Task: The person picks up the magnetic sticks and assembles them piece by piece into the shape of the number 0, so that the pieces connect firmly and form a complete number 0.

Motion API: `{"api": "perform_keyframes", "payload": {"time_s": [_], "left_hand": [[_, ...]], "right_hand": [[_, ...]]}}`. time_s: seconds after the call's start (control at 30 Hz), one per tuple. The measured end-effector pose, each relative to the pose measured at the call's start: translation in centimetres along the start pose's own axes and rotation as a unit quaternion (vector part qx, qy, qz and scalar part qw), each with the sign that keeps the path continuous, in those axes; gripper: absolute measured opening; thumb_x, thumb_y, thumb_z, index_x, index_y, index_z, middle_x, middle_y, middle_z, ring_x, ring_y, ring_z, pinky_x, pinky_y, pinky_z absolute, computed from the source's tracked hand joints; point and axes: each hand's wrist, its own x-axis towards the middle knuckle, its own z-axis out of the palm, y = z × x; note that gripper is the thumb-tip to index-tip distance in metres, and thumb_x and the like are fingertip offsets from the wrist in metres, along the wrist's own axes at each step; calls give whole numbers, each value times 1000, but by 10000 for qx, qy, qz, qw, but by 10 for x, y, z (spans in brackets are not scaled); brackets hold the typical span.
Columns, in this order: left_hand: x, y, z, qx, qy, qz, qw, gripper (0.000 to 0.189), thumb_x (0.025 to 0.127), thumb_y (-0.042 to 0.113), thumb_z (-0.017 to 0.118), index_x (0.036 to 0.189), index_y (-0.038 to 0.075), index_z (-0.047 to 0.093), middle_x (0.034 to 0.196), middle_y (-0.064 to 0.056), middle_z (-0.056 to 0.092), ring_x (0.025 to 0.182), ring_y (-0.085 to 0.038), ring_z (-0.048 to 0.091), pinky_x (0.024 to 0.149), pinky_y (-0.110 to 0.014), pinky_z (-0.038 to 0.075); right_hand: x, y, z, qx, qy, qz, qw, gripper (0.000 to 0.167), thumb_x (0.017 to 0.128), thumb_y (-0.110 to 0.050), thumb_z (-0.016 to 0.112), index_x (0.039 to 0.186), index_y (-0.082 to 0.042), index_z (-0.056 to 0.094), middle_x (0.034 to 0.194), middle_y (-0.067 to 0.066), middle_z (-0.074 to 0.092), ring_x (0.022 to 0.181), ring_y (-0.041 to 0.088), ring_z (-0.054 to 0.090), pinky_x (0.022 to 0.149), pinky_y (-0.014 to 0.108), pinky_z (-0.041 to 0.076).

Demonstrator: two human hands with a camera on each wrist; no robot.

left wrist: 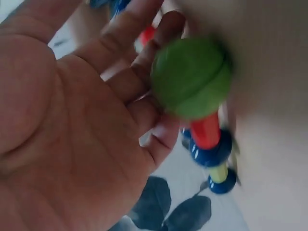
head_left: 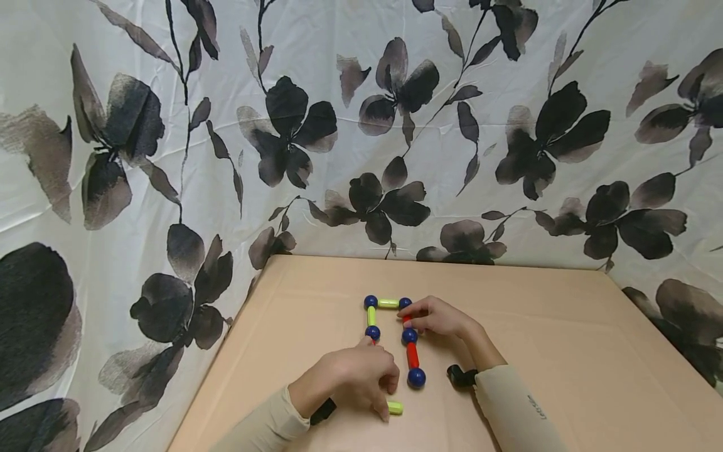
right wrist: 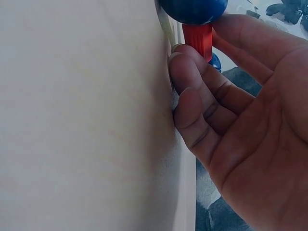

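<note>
On the tabletop lies a chain of blue balls joined by red and yellow-green rods, bent like an upside-down U. My right hand (head_left: 437,316) pinches the upper red rod (right wrist: 198,41) of the right side, between two blue balls (head_left: 409,336). My left hand (head_left: 361,380) spreads over the lower left side, hiding part of it. Its lower fingertips hold the left end of a short yellow-green rod (head_left: 395,408). In the left wrist view, blurred, a green ball-like piece (left wrist: 192,77) sits by the fingers, in line with a red rod (left wrist: 206,130).
The chain's right side ends in a blue ball (head_left: 416,378) below a red rod (head_left: 413,355). A tan tabletop (head_left: 565,351) lies beneath, with a floral cloth (head_left: 339,157) hanging behind it. A black wrist device (head_left: 460,375) sits by the right cuff.
</note>
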Motion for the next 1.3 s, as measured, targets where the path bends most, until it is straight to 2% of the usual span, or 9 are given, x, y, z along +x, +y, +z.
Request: {"api": "perform_keyframes", "payload": {"time_s": [0.1, 0.17, 0.4, 0.7, 0.83, 0.97, 1.07, 1.17, 1.3], "left_hand": [[3, 7, 6, 76, -162, -47, 9998, 29, 77, 44, 92, 77, 30, 66, 74, 20, 59, 73, 2, 51, 85, -27, 31], [4, 7, 6, 78, -44, -28, 10000, 28, 80, 42, 90, 75, 30, 65, 71, 21, 59, 71, 2, 51, 84, -26, 31], [10, -7, 3, 166, 995, 88, 9949, 24, 87, 37, 84, 80, 30, 62, 66, 23, 55, 66, 6, 50, 81, -26, 32], [11, -10, 5, 303, 991, -13, 9946, 26, 84, 43, 86, 79, 31, 64, 63, 21, 54, 61, 3, 49, 72, -21, 35], [13, -19, 0, -213, 1066, -165, 9939, 20, 92, 44, 79, 87, 28, 68, 74, 16, 59, 67, 0, 54, 68, -20, 43], [14, -42, -11, -933, 1248, -915, 9835, 22, 100, 43, 69, 110, 23, 70, 93, 8, 60, 81, -7, 56, 73, -26, 48], [15, -60, -14, -1624, 1040, -1370, 9716, 31, 99, 43, 70, 123, 22, 68, 93, 1, 64, 81, -13, 59, 74, -30, 47], [20, -75, -10, -2246, 765, -1427, 9609, 29, 98, 42, 72, 120, 23, 69, 84, -3, 67, 72, -17, 63, 69, -31, 46], [25, -85, -5, -2715, 876, -1354, 9488, 12, 97, 32, 75, 103, 22, 69, 75, -3, 64, 66, -18, 62, 65, -30, 49]], "right_hand": [[-1, 0, 1, 24, 10, -28, 10000, 27, 100, -17, 70, 125, -9, 75, 80, 16, 66, 67, 20, 54, 58, 22, 39], [-1, 0, 1, 33, 23, -42, 10000, 27, 100, -17, 70, 125, -8, 75, 80, 17, 66, 67, 20, 54, 57, 22, 38], [-3, -1, 1, 17, 43, -70, 10000, 28, 100, -15, 70, 127, -7, 74, 85, 1, 68, 69, 20, 55, 59, 22, 41], [-4, -1, 1, 6, 46, -123, 9999, 28, 100, -13, 69, 127, -7, 74, 87, 1, 69, 68, 20, 56, 60, 21, 42], [-5, 0, 0, -93, 69, -196, 9997, 30, 100, -14, 70, 128, -6, 74, 85, 3, 68, 69, 20, 55, 61, 22, 42], [-7, 3, -1, -99, 31, -121, 9999, 35, 100, -20, 71, 133, -8, 71, 87, 5, 66, 66, 21, 58, 61, 25, 47], [-9, 5, -1, 41, -168, 34, 9998, 39, 98, -24, 73, 134, -10, 70, 87, 6, 66, 63, 21, 62, 62, 28, 54], [-9, 6, 1, 181, -372, 112, 9991, 38, 97, -26, 76, 131, -11, 68, 85, 6, 64, 65, 21, 65, 64, 32, 58], [-8, 2, 4, 221, -424, 108, 9988, 37, 97, -28, 76, 128, -10, 66, 82, 8, 63, 66, 21, 63, 64, 34, 58]]}}
